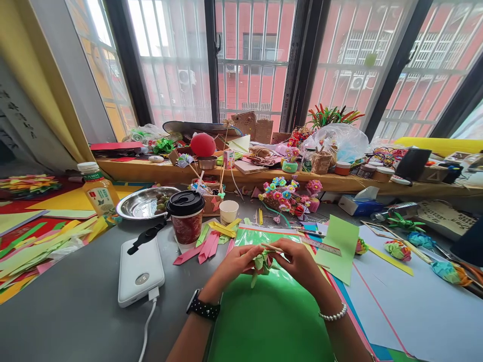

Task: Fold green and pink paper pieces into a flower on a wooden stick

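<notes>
Both of my hands hold a small folded paper piece (261, 262), green with some pink, above a glossy green sheet (271, 317). My left hand (238, 260), with a dark watch on its wrist, grips it from the left with the fingers closed. On the other side my right hand (298, 257), with a silver bead bracelet on the wrist, pinches its upper right part. Fingers hide some of the folds. Pink folded paper strips (209, 246) and yellow ones (224, 229) lie just beyond my left hand. A ruler (320, 246) and a light green sheet (339, 249) lie right of my right hand.
To the left are a white power bank (139, 271) with a cable, a lidded coffee cup (185, 221), a juice bottle (96, 193) and a steel bowl (132, 203). A paper cup (228, 211) stands ahead. Folded paper balls (398, 250) lie right; a cluttered ledge (249, 176) runs behind.
</notes>
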Motion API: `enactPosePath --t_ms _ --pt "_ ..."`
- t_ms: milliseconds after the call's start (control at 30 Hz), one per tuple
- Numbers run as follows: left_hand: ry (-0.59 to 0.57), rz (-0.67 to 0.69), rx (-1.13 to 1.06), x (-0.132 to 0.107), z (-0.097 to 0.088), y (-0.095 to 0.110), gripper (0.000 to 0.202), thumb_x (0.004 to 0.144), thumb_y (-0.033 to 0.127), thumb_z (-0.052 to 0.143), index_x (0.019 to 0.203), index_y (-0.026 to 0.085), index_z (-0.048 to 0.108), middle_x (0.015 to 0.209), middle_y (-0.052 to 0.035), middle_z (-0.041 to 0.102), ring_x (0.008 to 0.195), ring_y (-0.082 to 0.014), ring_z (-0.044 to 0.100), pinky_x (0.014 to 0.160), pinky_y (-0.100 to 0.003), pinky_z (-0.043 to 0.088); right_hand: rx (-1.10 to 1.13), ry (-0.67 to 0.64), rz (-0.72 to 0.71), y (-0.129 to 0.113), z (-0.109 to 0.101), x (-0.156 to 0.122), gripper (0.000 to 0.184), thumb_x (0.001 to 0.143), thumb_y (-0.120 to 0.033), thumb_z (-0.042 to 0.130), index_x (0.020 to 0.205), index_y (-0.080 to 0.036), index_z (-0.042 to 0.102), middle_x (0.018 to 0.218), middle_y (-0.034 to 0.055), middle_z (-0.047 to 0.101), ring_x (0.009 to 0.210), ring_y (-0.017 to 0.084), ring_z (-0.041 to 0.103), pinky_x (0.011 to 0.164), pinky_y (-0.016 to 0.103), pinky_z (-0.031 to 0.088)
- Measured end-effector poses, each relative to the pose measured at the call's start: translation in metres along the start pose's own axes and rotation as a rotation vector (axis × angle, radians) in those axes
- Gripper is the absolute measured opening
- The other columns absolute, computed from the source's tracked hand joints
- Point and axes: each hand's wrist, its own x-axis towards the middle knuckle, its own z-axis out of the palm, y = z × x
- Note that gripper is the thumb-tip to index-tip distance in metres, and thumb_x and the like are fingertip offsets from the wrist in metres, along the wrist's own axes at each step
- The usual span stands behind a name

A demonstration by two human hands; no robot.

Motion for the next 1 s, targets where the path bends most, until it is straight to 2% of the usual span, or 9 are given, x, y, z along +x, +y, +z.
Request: enactPosePath --t_ms 100,233,333,533,700,1000 --pt "0.046 0.087 0.018 0.001 0.002 0.000 0.046 0.063 0.051 0.060 0.089 0.013 0.064 0.070 -0.0035 0.064 0.061 -0.0135 0.057 0.059 -0.025 0.045 -0.006 0.030 0.012 -0.001 0.001 0.000 0.014 0.078 -0.017 0.052 0.084 -0.020 0.064 0.073 0.0005 0.064 0.058 0.012 0.053 0.052 0.021 0.037" --pt "0.156 0.211 0.164 0.001 0.002 0.000 0.038 0.064 0.043 0.062 0.082 0.011 0.064 0.062 -0.0020 0.060 0.051 -0.0108 0.051 0.047 -0.022 0.038 -0.045 0.051 0.017 -0.002 0.002 0.000 0.011 0.078 -0.015 0.053 0.078 -0.021 0.063 0.072 -0.0001 0.064 0.061 0.013 0.055 0.055 0.021 0.038" --pt "0.208 0.256 0.304 0.000 -0.001 0.000 0.028 0.066 0.039 0.060 0.074 0.012 0.065 0.062 -0.0022 0.061 0.053 -0.0118 0.051 0.048 -0.021 0.037 -0.069 0.047 -0.001 -0.002 0.003 0.001 0.012 0.079 -0.016 0.053 0.076 -0.021 0.063 0.071 -0.0005 0.064 0.064 0.014 0.057 0.057 0.022 0.039" --pt "0.190 0.281 0.368 0.000 -0.008 -0.003 0.019 0.066 0.031 0.060 0.072 0.014 0.065 0.066 -0.0023 0.062 0.065 -0.0154 0.055 0.060 -0.024 0.043 -0.078 0.010 -0.033 0.000 0.006 0.000 0.014 0.082 -0.020 0.050 0.074 -0.021 0.062 0.074 0.0006 0.065 0.067 0.014 0.059 0.063 0.023 0.042" --pt "0.178 0.287 0.445 0.001 -0.008 -0.003 0.015 0.068 0.026 0.057 0.073 0.014 0.064 0.065 -0.0012 0.062 0.061 -0.0136 0.055 0.057 -0.022 0.041 -0.089 -0.010 -0.031 -0.001 0.008 -0.001 0.015 0.083 -0.019 0.050 0.076 -0.020 0.062 0.072 0.0010 0.064 0.067 0.014 0.058 0.063 0.023 0.042" --pt "0.196 0.338 0.760 0.002 -0.010 -0.005 0.016 0.071 0.025 0.053 0.073 0.014 0.065 0.067 -0.0031 0.063 0.063 -0.0150 0.052 0.058 -0.023 0.036 -0.138 -0.060 -0.016 -0.004 0.009 0.000 0.012 0.081 -0.016 0.053 0.073 -0.020 0.062 0.070 -0.0003 0.064 0.063 0.013 0.057 0.059 0.021 0.040"
